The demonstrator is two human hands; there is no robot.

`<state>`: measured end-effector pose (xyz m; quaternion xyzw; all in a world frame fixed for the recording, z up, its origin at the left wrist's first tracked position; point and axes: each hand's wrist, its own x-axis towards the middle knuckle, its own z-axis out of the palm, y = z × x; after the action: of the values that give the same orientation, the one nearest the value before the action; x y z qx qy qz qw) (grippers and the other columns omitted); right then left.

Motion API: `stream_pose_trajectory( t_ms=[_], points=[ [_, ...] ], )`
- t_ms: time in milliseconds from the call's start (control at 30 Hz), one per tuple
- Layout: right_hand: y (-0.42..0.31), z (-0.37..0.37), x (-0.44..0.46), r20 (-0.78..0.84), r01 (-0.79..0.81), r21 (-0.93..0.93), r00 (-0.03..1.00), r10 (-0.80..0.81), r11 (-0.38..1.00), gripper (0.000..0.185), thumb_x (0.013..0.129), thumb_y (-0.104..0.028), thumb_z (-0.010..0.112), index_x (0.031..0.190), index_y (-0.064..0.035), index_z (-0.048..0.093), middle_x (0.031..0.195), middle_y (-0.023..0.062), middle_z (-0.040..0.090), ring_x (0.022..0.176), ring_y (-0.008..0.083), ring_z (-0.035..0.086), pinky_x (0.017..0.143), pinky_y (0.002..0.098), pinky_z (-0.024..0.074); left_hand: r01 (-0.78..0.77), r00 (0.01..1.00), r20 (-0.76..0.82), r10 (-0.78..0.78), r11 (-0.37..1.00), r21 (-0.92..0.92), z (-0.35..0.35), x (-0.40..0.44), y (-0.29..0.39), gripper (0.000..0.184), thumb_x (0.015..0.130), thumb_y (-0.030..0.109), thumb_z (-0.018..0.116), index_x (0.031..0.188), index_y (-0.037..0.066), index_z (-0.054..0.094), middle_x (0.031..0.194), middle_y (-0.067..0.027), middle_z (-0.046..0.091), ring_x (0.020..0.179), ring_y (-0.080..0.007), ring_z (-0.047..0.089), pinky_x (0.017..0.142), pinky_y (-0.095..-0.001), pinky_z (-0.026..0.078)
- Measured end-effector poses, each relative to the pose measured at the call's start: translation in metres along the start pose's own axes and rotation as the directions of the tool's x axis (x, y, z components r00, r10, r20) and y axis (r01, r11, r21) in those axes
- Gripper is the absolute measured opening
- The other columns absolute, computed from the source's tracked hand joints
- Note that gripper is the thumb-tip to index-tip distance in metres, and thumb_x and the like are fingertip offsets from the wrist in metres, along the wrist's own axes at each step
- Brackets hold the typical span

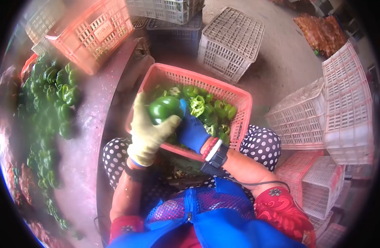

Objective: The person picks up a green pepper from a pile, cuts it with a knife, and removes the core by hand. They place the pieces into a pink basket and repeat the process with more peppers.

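Note:
A large, glossy green bell pepper is held over a pink plastic crate. My left hand, in a pale yellow glove, wraps it from the left and below, with the thumb across its lower side. My right hand, in a blue glove, presses against the pepper's right side; its fingers are partly hidden, and I cannot see whether a small tool is in them. Inside the crate lie several green peppers, some with cut or opened tops. The crate sits between my knees.
To the left, a heap of green peppers covers part of a pinkish table. An orange crate stands at its far end. Ahead is a grey crate; white crates are stacked on the right. Orange-brown net sacks lie farther back.

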<state>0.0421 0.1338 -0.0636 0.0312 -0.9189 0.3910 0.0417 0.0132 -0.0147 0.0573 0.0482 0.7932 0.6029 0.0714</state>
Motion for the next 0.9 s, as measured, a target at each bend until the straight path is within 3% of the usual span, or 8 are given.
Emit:
stream_pose_trajectory(
  t_ms=[67,133,200,300,433,533,733,900],
  points=[
    [0.004,-0.005,-0.008,0.161,-0.285,0.048,0.948,0.274,0.957,0.083,0.098,-0.043,0.065,0.16,-0.006,0.025,0.109,0.0164,0.073,0.095,0.0352,0.073,0.083,0.0452,0.0572,-0.064,0.985,-0.149,0.086,0.987,0.146,-0.017,0.008,-0.024,0.091,0.082,0.027,0.084,0.155,0.002,0.036,0.133,-0.0172,0.062,0.112,-0.0232,0.065,0.098,-0.0362,0.054],
    [0.024,-0.002,-0.015,0.22,-0.32,-0.116,0.915,0.339,0.94,0.083,0.097,-0.046,0.067,0.159,-0.0067,0.028,0.097,0.0124,0.075,0.085,0.0299,0.074,0.077,0.0439,0.0572,-0.08,0.98,-0.192,0.05,0.986,-0.148,-0.033,0.016,-0.025,0.078,0.087,0.024,0.081,0.151,0.003,0.043,0.133,-0.016,0.062,0.115,-0.022,0.064,0.1,-0.0367,0.053],
    [0.038,-0.012,-0.011,0.349,-0.455,0.332,0.873,0.34,0.826,0.087,0.094,-0.05,0.071,0.16,-0.0083,0.032,0.107,0.0122,0.073,0.094,0.0252,0.071,0.084,0.0405,0.0563,-0.081,0.989,-0.137,0.053,0.975,-0.207,-0.041,0.019,-0.024,0.072,0.088,0.025,0.082,0.147,0.004,0.048,0.132,-0.0142,0.063,0.116,-0.0215,0.063,0.102,-0.0369,0.052],
    [0.018,-0.044,0.01,0.252,-0.206,0.775,0.968,0.008,0.597,0.087,0.093,-0.037,0.076,0.162,-0.0105,0.03,0.132,0.01,0.063,0.112,0.0212,0.063,0.098,0.037,0.0507,0.018,0.999,0.046,-0.015,0.998,-0.057,-0.029,0.008,-0.011,0.081,0.08,0.032,0.089,0.146,0.005,0.05,0.128,-0.0105,0.066,0.117,-0.0212,0.063,0.102,-0.0362,0.051],
    [-0.001,-0.072,0.016,0.175,-0.039,0.868,0.957,-0.231,0.494,0.096,0.091,-0.031,0.081,0.165,-0.0097,0.023,0.156,0.0085,0.046,0.129,0.0175,0.05,0.112,0.0333,0.0397,-0.124,0.946,0.308,0.104,0.991,0.048,-0.004,0.006,-0.018,0.085,0.077,0.03,0.092,0.144,0.003,0.048,0.129,-0.0138,0.064,0.114,-0.0206,0.063,0.1,-0.0368,0.052],
    [-0.007,-0.07,0.014,0.091,0.003,0.847,0.984,-0.151,0.532,0.095,0.08,-0.015,0.089,0.16,-0.0114,0.037,0.14,0.0084,0.057,0.128,0.0178,0.053,0.109,0.0364,0.0457,0.091,0.899,0.437,0.017,0.97,-0.226,-0.006,0.01,-0.016,0.085,0.076,0.032,0.091,0.143,0.004,0.048,0.126,-0.0118,0.063,0.113,-0.0196,0.061,0.097,-0.0362,0.052],
    [-0.001,-0.084,0.007,0.422,-0.415,0.902,0.905,-0.045,0.115,0.065,0.086,-0.014,0.079,0.145,-0.0088,0.053,0.112,0.0066,0.065,0.086,0.0141,0.066,0.072,0.0285,0.057,0.137,0.899,0.436,0.033,0.926,-0.351,-0.006,0.023,-0.032,0.084,0.072,0.032,0.09,0.14,0.005,0.05,0.119,-0.0069,0.063,0.109,-0.0174,0.061,0.096,-0.0312,0.05],
    [0.004,-0.068,0.011,0.383,-0.389,0.915,0.921,-0.069,-0.109,0.061,0.093,-0.037,0.07,0.14,-0.0018,0.055,0.105,0.0101,0.07,0.071,0.0192,0.065,0.061,0.0317,0.0544,0.336,0.86,0.51,0.003,0.75,-0.57,-0.015,0.027,-0.028,0.073,0.079,0.022,0.086,0.14,0.004,0.05,0.124,-0.0103,0.062,0.111,-0.0233,0.062,0.098,-0.0367,0.051]
  ],
)
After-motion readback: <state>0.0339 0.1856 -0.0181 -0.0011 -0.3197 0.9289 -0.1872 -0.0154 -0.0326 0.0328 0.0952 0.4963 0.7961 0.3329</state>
